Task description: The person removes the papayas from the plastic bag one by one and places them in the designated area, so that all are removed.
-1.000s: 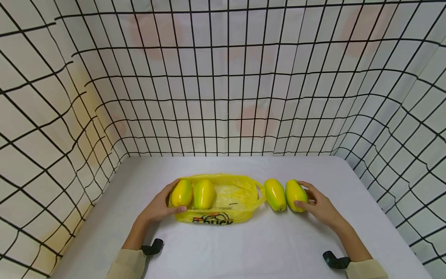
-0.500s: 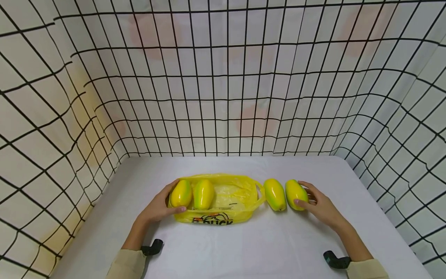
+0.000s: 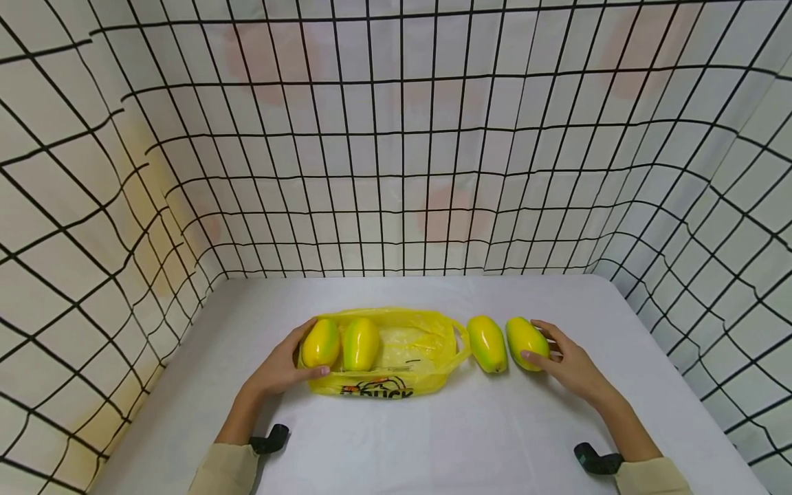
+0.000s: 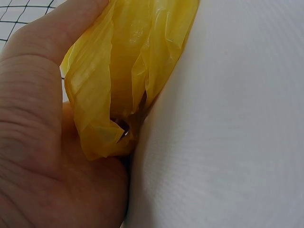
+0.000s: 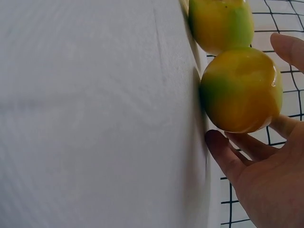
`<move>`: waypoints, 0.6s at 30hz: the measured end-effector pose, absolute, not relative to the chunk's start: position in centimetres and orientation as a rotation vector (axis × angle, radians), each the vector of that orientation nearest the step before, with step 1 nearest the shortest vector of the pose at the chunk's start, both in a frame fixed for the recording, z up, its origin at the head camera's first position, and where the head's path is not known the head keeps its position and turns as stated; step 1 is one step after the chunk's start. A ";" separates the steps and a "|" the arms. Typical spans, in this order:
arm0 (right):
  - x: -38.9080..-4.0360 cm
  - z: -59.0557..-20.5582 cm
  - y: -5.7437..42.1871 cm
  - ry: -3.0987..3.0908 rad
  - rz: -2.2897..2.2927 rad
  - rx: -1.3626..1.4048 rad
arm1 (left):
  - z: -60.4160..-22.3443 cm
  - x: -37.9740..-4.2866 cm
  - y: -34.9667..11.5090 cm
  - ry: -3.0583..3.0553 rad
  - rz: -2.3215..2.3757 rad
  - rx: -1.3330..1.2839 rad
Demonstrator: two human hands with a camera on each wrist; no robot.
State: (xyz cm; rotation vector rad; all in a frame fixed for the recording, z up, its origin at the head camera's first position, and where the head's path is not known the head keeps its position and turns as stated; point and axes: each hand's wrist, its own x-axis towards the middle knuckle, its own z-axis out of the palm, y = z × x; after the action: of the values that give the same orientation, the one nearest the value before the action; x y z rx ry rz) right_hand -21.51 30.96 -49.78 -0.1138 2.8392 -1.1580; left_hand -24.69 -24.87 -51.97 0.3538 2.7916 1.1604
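Note:
A yellow plastic bag [image 3: 421, 381] with black print lies on its side, its opening spread. Inside are two glossy yellow-green fruits, mango- or papaya-like: the left fruit [image 3: 322, 342] and the right fruit [image 3: 361, 344]. My left hand [image 3: 278, 364] grips the bag's left end, thumb in front and fingers behind; the left wrist view shows the crumpled film [image 4: 95, 104] against the palm. Two similar fruits lie right of the bag, a nearer one [image 3: 487, 344] and an outer one [image 3: 524, 340]. My right hand [image 3: 572, 368] has its fingers spread about the outer fruit; its thumb stands apart in the right wrist view.
A white cloth covers the table [image 3: 470, 440]. Black wire grid [image 3: 402, 172] over white sheeting stands behind and on both sides. Close to the two outer fruits is the bag's handle loop [image 3: 463, 344]. Each wrist wears a small black camera [image 3: 597, 460].
The outer right fruit has tilted slightly, its near end shifting away from me. The left hand, the bag and the other fruits hold still apart from a small view shift.

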 end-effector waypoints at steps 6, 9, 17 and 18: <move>-21.5 -49.8 31.1 2.841 -1.157 -0.113 | -52.0 -24.8 -24.9 2.792 1.156 0.362; -21.5 -49.8 31.1 2.850 -1.161 -0.124 | -52.0 -24.8 -24.9 2.792 1.151 0.363; -21.4 -49.6 31.3 2.867 -1.228 -0.166 | -51.8 -24.7 -24.9 2.790 1.152 0.356; -21.5 -49.6 31.3 2.865 -1.242 -0.169 | -51.8 -24.7 -24.8 2.786 1.157 0.352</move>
State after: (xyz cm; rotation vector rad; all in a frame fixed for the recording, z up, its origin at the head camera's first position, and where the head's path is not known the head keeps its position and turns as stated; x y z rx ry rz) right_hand -21.46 31.32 -49.55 -0.1690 2.8655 -1.2421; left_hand -24.70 -24.85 -51.83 0.3521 2.7855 1.1572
